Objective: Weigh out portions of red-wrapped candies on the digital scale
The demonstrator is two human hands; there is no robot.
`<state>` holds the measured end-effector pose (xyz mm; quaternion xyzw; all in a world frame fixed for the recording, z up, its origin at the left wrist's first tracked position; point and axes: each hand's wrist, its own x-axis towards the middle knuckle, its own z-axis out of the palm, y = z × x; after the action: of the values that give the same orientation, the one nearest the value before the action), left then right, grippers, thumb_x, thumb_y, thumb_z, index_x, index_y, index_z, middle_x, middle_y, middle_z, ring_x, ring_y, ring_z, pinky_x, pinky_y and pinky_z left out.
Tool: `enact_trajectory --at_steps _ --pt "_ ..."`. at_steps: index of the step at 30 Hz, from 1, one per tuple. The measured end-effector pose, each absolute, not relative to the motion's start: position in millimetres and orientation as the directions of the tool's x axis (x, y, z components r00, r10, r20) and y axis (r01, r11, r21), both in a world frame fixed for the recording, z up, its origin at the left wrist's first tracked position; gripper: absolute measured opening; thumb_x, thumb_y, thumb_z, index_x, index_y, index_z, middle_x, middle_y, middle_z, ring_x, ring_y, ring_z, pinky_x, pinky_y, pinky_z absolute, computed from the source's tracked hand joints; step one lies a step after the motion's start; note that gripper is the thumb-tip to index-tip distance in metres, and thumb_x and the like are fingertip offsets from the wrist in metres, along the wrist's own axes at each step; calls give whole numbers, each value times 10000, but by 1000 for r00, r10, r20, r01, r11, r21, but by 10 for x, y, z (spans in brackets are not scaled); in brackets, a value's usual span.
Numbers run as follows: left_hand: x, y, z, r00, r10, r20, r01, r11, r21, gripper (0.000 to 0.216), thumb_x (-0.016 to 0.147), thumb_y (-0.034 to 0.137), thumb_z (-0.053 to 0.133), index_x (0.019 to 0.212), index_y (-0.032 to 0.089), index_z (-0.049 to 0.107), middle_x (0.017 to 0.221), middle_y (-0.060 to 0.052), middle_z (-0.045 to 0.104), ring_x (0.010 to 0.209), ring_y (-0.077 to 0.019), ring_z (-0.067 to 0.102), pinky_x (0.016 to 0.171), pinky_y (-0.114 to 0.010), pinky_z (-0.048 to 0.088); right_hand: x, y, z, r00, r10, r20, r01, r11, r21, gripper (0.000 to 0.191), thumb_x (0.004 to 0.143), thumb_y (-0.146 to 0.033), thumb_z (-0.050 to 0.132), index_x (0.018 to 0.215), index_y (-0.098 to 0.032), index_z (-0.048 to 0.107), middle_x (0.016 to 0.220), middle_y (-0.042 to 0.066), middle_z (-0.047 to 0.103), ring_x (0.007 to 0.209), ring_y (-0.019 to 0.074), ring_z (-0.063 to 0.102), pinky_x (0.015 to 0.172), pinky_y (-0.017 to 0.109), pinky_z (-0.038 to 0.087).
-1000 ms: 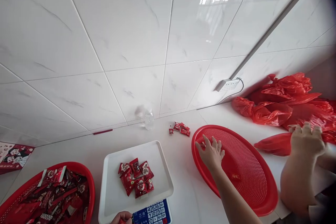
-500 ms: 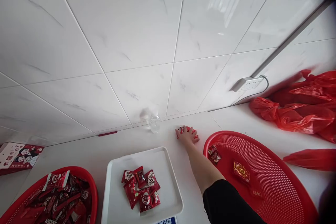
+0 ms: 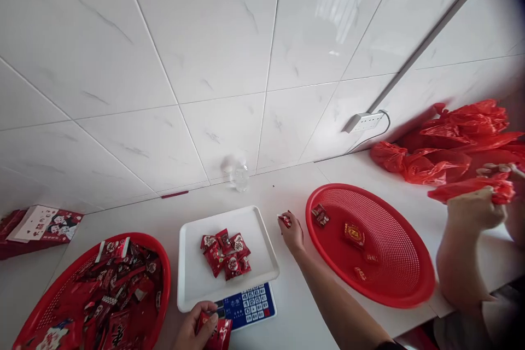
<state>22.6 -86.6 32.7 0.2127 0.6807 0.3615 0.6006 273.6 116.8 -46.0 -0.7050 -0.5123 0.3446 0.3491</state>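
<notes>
My left hand [image 3: 197, 328] grips a red candy packet [image 3: 220, 335] at the bottom of the view, in front of the scale's keypad. My right hand [image 3: 292, 234] is closed around small red-and-white candy packets [image 3: 284, 221], partly hidden by its fingers, between the white tray and the right basket. Several red candy packets with pale lettering [image 3: 232, 265] lie in a loose cluster on the white tray [image 3: 187, 279]. The tray rests on a scale with a blue keypad [image 3: 238, 309].
A red basket [image 3: 166, 268] full of packets stands left; another red basket [image 3: 414, 246] with a few packets stands right. A clear bottle [image 3: 241, 179] is by the wall. At far right a co-worker's hand [image 3: 476, 208] holds a red plastic bag [image 3: 455, 188]. Printed boxes [image 3: 61, 225] lie far left.
My right hand has closed on the packets by the wall and drawn back toward me. My left hand has come into view with a packet. A co-worker's hands have appeared at right.
</notes>
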Motion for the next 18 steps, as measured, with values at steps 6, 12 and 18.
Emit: enact_trajectory --at_steps 6,12,18 --pt "662 -784 606 104 699 -707 -224 710 668 482 603 498 680 975 207 587 771 -11 610 607 -118 537 563 -246 435 2312 121 298 20 947 -320 -89 -317 -944 413 701 -521 587 979 -223 518 671 -26 542 508 103 480 465 222 376" --pt "946 -749 728 268 733 -625 -372 677 635 371 648 490 662 829 175 585 710 -11 594 633 -124 553 617 -257 414 1982 -493 587 -115 911 -397 -252 -413 -875 328 685 -460 644 922 -249 560 759 -29 558 679 124 521 622 236 415" --pt "935 -797 752 156 768 -621 -292 636 714 378 597 473 700 706 148 541 656 5 589 583 -100 514 572 -233 365 2060 -495 625 -70 900 -431 -328 -428 -842 372 681 -494 637 937 -249 524 734 -29 558 646 127 525 533 216 382"
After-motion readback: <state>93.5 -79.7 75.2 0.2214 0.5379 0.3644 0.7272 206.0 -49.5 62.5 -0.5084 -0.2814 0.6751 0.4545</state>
